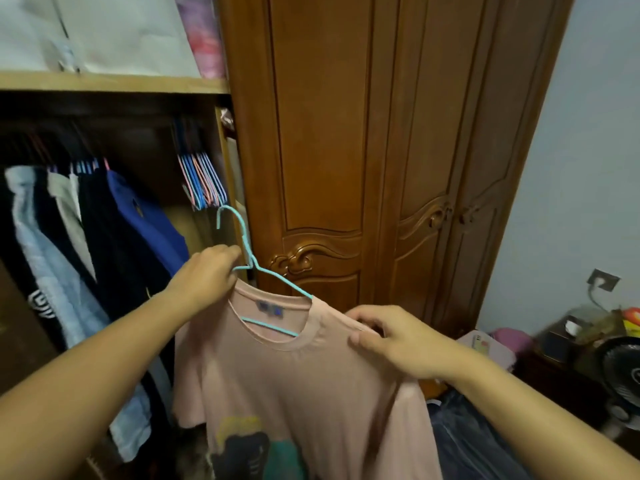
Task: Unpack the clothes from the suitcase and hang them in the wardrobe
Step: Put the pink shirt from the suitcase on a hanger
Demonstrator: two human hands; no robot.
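A pale pink T-shirt (294, 386) with a printed picture hangs on a light blue wire hanger (242, 237) in front of me. My left hand (204, 275) grips the hanger just below its hook, at the shirt's left shoulder. My right hand (398, 337) pinches the shirt's right shoulder beside the collar. The open wardrobe (114, 83) is at the left, with several garments (97, 230) hanging on its dark rail. The suitcase is out of view.
A bunch of empty coloured hangers (202, 178) hangs at the rail's right end. Closed carved wooden wardrobe doors (381, 150) stand straight ahead. Dark blue clothing (464, 441) lies at lower right; a cluttered side table with a fan (620, 368) stands by the wall.
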